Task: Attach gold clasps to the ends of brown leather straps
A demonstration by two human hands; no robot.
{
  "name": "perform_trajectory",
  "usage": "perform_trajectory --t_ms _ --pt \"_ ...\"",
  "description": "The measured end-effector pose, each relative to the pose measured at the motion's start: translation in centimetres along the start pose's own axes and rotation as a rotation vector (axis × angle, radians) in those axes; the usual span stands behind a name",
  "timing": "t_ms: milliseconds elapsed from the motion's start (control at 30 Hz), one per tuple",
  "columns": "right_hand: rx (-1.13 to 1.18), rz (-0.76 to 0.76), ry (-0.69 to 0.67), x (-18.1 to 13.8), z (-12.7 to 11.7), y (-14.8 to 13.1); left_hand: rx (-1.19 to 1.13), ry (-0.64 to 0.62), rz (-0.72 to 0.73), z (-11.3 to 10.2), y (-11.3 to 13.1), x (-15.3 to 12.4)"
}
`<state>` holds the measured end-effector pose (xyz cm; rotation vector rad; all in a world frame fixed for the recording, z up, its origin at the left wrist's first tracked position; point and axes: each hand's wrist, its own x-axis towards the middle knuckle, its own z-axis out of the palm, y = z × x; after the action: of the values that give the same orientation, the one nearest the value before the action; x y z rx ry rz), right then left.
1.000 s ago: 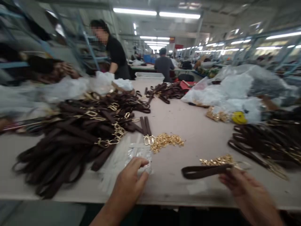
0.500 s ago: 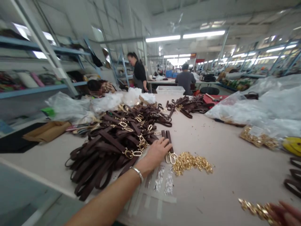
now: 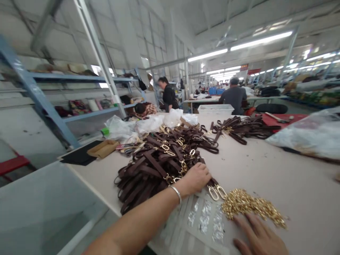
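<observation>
My left hand (image 3: 196, 177), a silver bangle on its wrist, rests closed on a dark brown strap (image 3: 212, 183) at the near edge of a big pile of brown straps (image 3: 159, 159). Two gold oval rings (image 3: 217, 192) stick out from that strap's end. My right hand (image 3: 259, 236) lies flat with fingers spread on the table, fingertips touching a heap of small gold metal fittings (image 3: 251, 207). Clear plastic sleeves (image 3: 204, 221) lie between my hands.
A second strap pile (image 3: 241, 127) lies further back on the beige table (image 3: 278, 177). White plastic bags (image 3: 310, 136) sit at right and behind the pile. A flat brown paper packet (image 3: 102, 148) lies at left. Blue shelving (image 3: 79, 113) stands left. Other people work beyond.
The view swung left. My left hand left the plastic sleeve and reached to the strap with gold rings. My right hand dropped its strap and came down flat beside the gold fittings.
</observation>
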<state>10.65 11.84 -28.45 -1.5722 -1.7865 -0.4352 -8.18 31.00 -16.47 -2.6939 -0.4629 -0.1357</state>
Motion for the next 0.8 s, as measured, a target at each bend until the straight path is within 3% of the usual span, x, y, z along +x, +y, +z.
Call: perform_trajectory --t_ms 133,300,467,533,700,800 --pt "-0.163 0.026 -0.235 2.6 -1.8 -2.1 -0.090 0.033 0.012 0.0 -0.3 -0.5" --pt "-0.089 0.002 -0.237 3.2 -2.5 -2.5 -0.158 0.038 0.003 -1.7 0.1 -1.6" --pt "-0.036 -0.013 -0.265 2.5 -3.4 -1.3 -0.245 0.014 -0.110 -4.3 2.5 -3.2" --pt "-0.019 0.006 -0.245 2.3 -4.0 -1.0 -0.407 0.008 -0.202 -5.0 3.7 -3.9" --pt "0.022 0.089 -0.190 1.2 -5.3 -0.5 -1.130 -0.065 -0.461 -5.7 7.2 -6.0" --pt "0.062 0.172 -0.161 0.5 -6.1 -0.4 -1.435 -0.092 -0.612 -5.8 9.5 -7.0"
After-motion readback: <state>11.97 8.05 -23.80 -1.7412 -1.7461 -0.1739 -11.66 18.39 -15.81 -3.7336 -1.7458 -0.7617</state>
